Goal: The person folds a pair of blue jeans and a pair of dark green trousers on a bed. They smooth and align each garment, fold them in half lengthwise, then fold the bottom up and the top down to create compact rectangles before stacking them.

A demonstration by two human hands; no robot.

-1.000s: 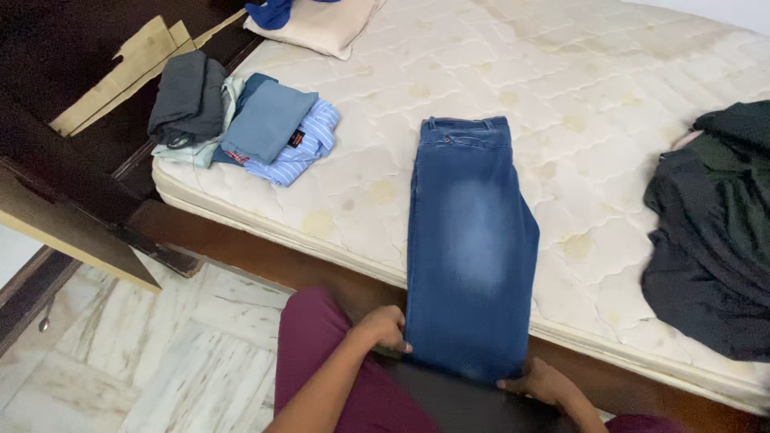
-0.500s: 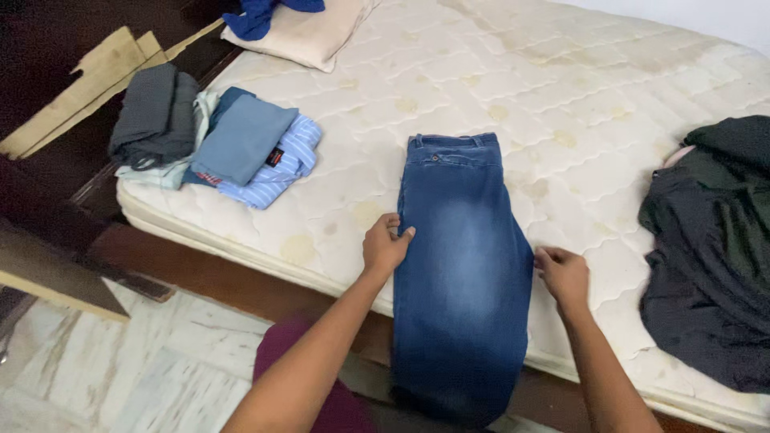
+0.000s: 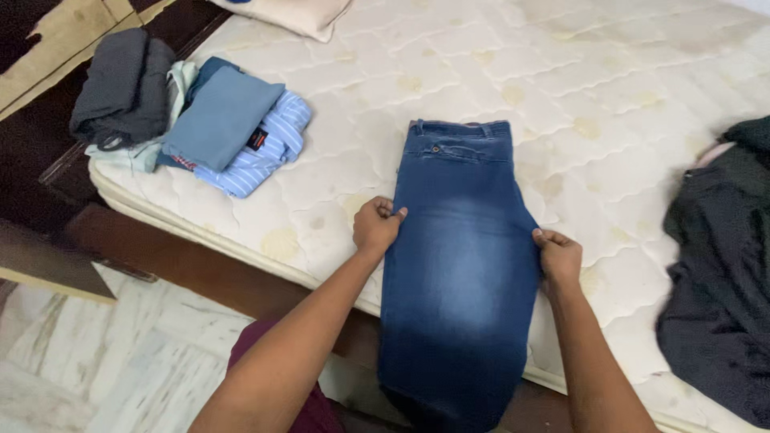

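The blue denim jeans (image 3: 461, 256), folded lengthwise into one long panel with a faded patch at the thigh, lie on the cream quilted mattress (image 3: 561, 88) with the waistband toward the middle of the bed and the leg ends hanging over the near edge toward the floor. Your left hand (image 3: 377, 226) pinches the left side seam at about mid-length, fingers curled over the edge; your right hand (image 3: 557, 255) pinches the right edge at nearly the same height, knuckles up. Both grips sit on the outermost fabric only. If you lift or drag from here, the lower layer may slide free and the two legs will part, spoiling the alignment. The hanging portion carries weight; releasing either hand could let it pull the panel toward the marble floor (image 3: 96, 361). Uneven tension between the hands would skew the panel and set a diagonal crease. Note the stained mattress surface: dragging the denim across it may pick up marks. Keep clear of the heap of dark garments (image 3: 718, 273) at your right, which lies near the right hand and could be snagged by a wide sweep. The stack of folded clothes, grey, pale blue and striped (image 3: 200, 120), sits well apart at the left corner and poses little risk.
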